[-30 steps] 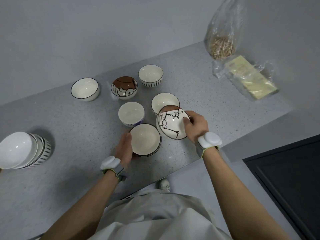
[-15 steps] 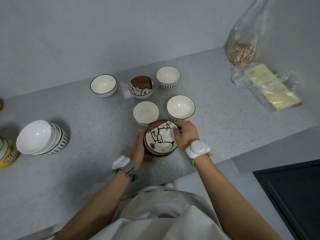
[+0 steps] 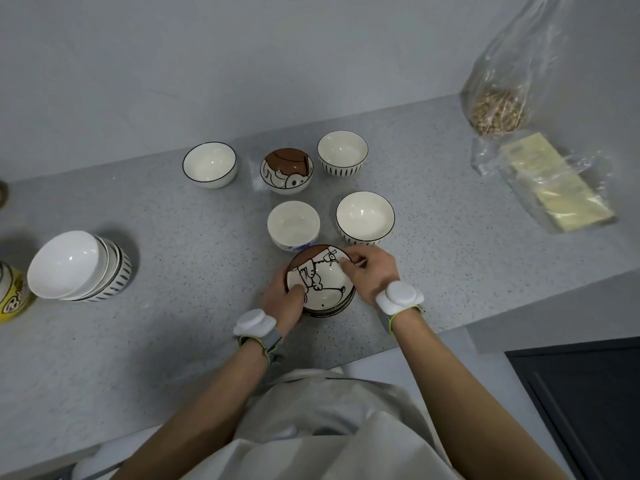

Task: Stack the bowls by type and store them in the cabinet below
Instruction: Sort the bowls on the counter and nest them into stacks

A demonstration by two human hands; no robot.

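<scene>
**Bowls on the grey counter**

Bowls stand in three groups on the counter [image 3: 433, 271]. Largest is the tilted stack [image 3: 79, 266] at far left, white with dashed sides; its count cannot be told. Five single bowls stand apart toward the wall: two dashed bowls [image 3: 365, 217], one black-rimmed bowl [image 3: 210, 164], one plain bowl [image 3: 293, 224] and one cartoon bowl [image 3: 286, 170]. Nearest the edge, a second cartoon bowl, the top bowl [image 3: 322, 282], sits nested on a short stack. The left hand [image 3: 284, 303] curls round its near-left rim, thumb inside. The right hand [image 3: 370, 271] pinches the far-right rim. Two clear bags [image 3: 498, 95] lie at right, a yellow cup [image 3: 12, 296] at left, against a plain grey wall [image 3: 242, 64].
</scene>
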